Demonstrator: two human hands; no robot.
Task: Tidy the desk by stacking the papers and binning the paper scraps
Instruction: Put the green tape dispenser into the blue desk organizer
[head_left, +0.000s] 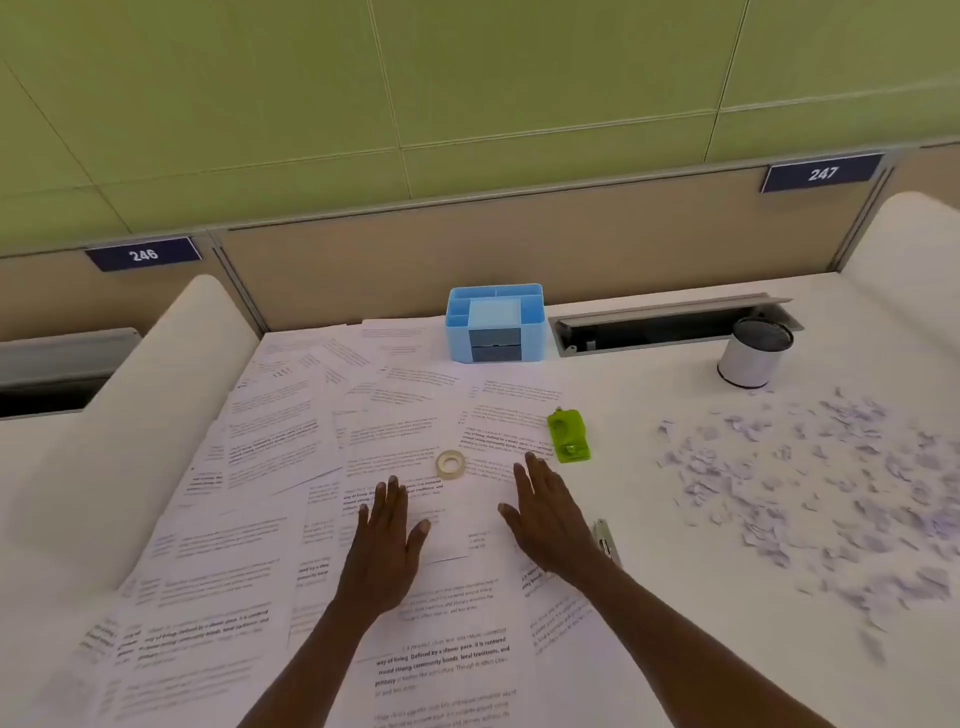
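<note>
both hands (387, 525) (545, 512) flat, fingers straight

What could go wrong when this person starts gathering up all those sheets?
1. A tape roll and a green hole punch lie on the papers; pulling sheets together could drag or tip them off.
2. The paper scraps lie loose beside the sheets; a sweeping arm might scatter them, perhaps over the desk edge.
3. Both the left hand and right hand are flat over overlapping sheets, so sliding may crease them.
</note>
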